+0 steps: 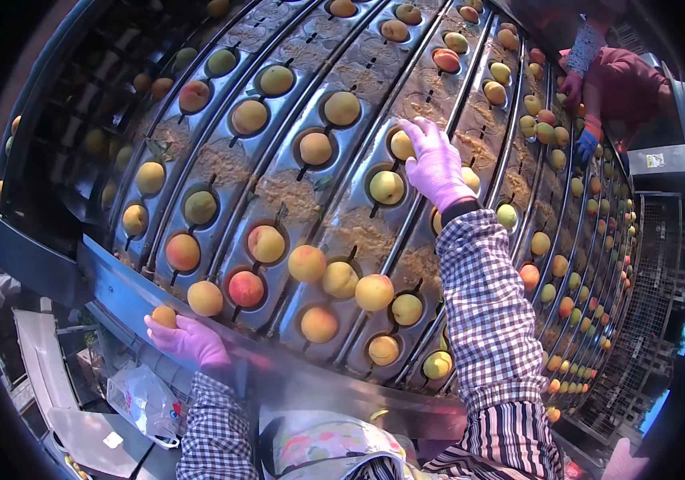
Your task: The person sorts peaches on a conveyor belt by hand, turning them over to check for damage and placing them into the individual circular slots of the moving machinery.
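My left hand point(190, 340), in a pink glove, holds a small orange peach point(164, 317) over the machine's near metal edge. Further up, my right hand point(436, 166), also gloved in pink, has its fingers and thumb around a yellow peach point(401, 146) at a cup. Just below that lies a yellow-green peach point(386, 188) in the adjoining cup. Several loose peaches, among them an orange-yellow one point(307, 263), rest between cups in front of me. Near my left hand, another peach point(205, 298) lies at the conveyor's edge.
The slatted metal conveyor point(294, 204) carries rows of cupped peaches, with wet pulp smeared between them. At the upper right, a co-worker's blue-gloved hand point(588, 144) and pink-gloved hand point(572, 90) reach over it. A metal rail point(150, 300) borders the near side; a white plastic bag point(144, 400) hangs below.
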Motion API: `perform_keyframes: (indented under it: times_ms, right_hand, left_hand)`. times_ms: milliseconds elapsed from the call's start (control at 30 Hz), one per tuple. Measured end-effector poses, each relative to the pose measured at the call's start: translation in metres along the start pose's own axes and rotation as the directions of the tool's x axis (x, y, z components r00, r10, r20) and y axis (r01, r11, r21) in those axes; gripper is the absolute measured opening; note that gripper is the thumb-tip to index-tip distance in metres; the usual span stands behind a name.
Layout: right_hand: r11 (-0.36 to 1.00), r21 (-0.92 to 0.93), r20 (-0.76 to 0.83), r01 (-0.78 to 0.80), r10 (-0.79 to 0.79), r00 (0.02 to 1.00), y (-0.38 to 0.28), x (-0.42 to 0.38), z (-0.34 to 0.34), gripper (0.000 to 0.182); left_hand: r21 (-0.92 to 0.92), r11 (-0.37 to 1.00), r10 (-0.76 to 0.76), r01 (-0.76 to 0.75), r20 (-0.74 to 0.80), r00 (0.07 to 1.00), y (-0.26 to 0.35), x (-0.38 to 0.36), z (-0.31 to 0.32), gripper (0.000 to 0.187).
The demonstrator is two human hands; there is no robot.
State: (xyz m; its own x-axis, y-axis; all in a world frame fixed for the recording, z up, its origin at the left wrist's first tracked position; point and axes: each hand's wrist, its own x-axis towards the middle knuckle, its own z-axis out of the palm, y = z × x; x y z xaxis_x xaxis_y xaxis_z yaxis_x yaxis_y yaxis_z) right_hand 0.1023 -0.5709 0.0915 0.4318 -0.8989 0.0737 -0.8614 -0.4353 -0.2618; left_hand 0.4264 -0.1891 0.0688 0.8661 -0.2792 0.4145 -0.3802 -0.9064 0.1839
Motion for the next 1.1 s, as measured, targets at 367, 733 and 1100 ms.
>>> perform_keyframes:
  times_ms: [367,733,1100]
  right_hand:
    - [0.931,0.304,0.047,-0.202,0.197,0.979,0.021,0.004,0.023,0.045]
    - [0.972,-0.038,0.127,-0.232,0.235,0.964,-0.013,0.008,0.007,0.06]
    - [0.857,0.44,0.251,-0.267,0.169,0.953,-0.109,-0.153,-0.052,0.071]
  left_hand:
    - [-0.026,0.999,-0.032,0.033,0.052,0.998,-0.011,0.042,0.017,0.064]
    - [0.008,1.0,-0.012,0.011,0.048,0.999,-0.013,0.043,0.018,0.066]
    - [0.068,0.997,0.025,-0.028,0.035,0.999,-0.015,0.045,0.018,0.066]
